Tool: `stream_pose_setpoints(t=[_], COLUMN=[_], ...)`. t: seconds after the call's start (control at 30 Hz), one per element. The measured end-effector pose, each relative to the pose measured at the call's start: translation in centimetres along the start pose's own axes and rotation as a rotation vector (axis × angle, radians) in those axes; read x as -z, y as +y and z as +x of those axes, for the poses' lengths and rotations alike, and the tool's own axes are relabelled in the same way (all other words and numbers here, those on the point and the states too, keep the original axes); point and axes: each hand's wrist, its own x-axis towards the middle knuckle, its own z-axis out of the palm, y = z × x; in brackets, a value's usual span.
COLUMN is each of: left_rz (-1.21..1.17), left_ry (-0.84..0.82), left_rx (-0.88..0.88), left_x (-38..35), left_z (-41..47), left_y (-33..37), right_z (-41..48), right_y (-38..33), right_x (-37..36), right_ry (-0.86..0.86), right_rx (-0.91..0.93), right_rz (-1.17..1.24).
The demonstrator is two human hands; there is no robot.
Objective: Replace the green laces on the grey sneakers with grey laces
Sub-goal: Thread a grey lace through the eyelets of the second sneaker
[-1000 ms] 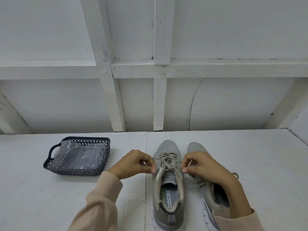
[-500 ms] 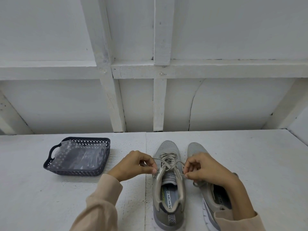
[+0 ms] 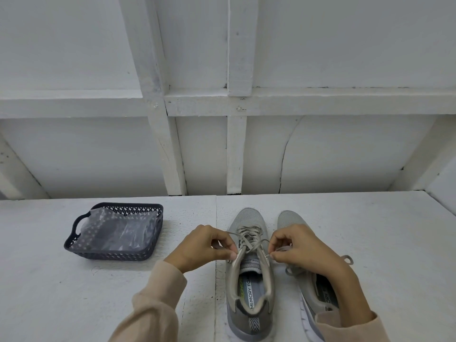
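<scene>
The lace (image 3: 247, 239) crosses the eyelets of the nearer-centre sneaker (image 3: 249, 304), which stands upright on the white surface (image 3: 370, 243) with its toe pointing away from the person. Its colour reads as pale grey-beige, and whether it is the old lace or the new one cannot be told from here.

The left hand (image 3: 204, 245) holds one free end at the top eyelet on its side, the grip a thumb-and-forefinger pinch. The right hand (image 3: 303, 245) pinches the other end at the opposite top eyelet, with its remaining fingers curled in. The lace is probably light, soft and limp, so it will slacken wherever it is not pulled. It is best taken close to the stiff tip, where it can be steered through an eyelet. The shoe itself looks light enough to shift under a sideways tug.

The second sneaker (image 3: 291, 219) stands just beside the first, partly covered by the right forearm. Well apart to the left sits a dark perforated basket (image 3: 111, 255) holding a clear plastic bag (image 3: 118, 230). A white panelled wall (image 3: 345, 156) rises behind the surface.
</scene>
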Motion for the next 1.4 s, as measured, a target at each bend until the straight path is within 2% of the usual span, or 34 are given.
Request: stream_pose_setpoints(t=[0.1,0.27,0.4,0.67,0.93,1.4], left_rz=[-0.044,-0.126,-0.197,-0.19,-0.279,-0.245], left_ry=[0.045,0.02,0.026,0.013,0.036,0.062], left_rx=[-0.018,-0.025,-0.037,-0.039,0.014,-0.049], left_x=[0.0,-0.1,-0.1,0.4,-0.6,-1.2], left_z=[0.0,-0.1,-0.2,-0.4,-0.3,0.0], left_y=[0.0,0.3,0.3,0.1,0.4,-0.1], right_z=[-0.1,0.0,-0.1,0.2,0.6,0.4], right_y=[0.0,-0.2,-0.3,-0.1,-0.3,0.1], right_x=[0.0,-0.3,-0.6,-0.6,-1.3,-1.6], right_ry=[0.007,0.0,-0.036,0.003,0.103,0.127], right_rx=[0.006,0.017,-0.012,-0.066,-0.099,-0.106], right_rz=[0.007,-0.009,0.087,0.156,0.279,0.289])
